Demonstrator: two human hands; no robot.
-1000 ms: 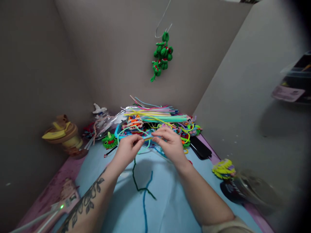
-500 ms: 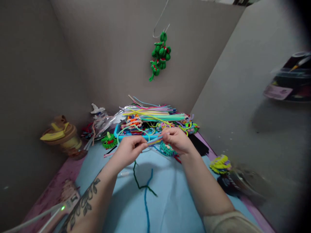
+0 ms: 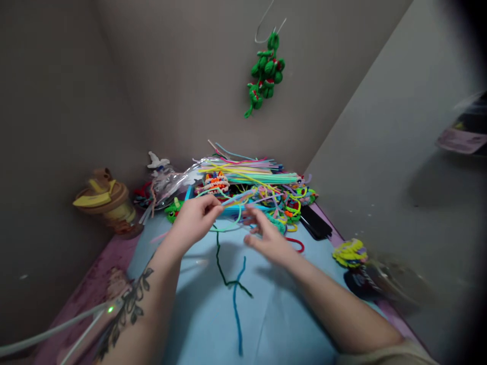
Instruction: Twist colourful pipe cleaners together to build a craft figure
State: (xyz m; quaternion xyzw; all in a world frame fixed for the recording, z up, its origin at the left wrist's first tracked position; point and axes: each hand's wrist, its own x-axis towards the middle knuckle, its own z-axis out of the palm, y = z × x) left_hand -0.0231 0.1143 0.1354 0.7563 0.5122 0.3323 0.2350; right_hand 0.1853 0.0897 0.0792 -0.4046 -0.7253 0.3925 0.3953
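My left hand (image 3: pixel 198 218) pinches a small bundle of pastel pipe cleaners (image 3: pixel 239 196), blue, purple and yellowish, which sticks out to the right over the tray. Just below the bundle's free end, my right hand (image 3: pixel 268 235) has its fingers apart and holds nothing. On the light blue mat (image 3: pixel 289 314) under both hands lie a bent dark green pipe cleaner (image 3: pixel 221 263) and a long blue pipe cleaner (image 3: pixel 236 309), crossing each other. Part of a blue tray (image 3: pixel 189 192) shows behind my left hand.
At the back lies a heap of coloured pipe cleaners (image 3: pixel 262 177). A black phone (image 3: pixel 315 223) lies to the right, near a yellow fuzzy bundle (image 3: pixel 349 253). A lidded brown cup (image 3: pixel 110 203) stands at left. Green fuzzy figures (image 3: pixel 266 71) hang from a wire on the wall.
My right hand has let go of the pipe cleaner bundle and moved down, opening its fingers. The left hand keeps hold. The whole view has shifted slightly.
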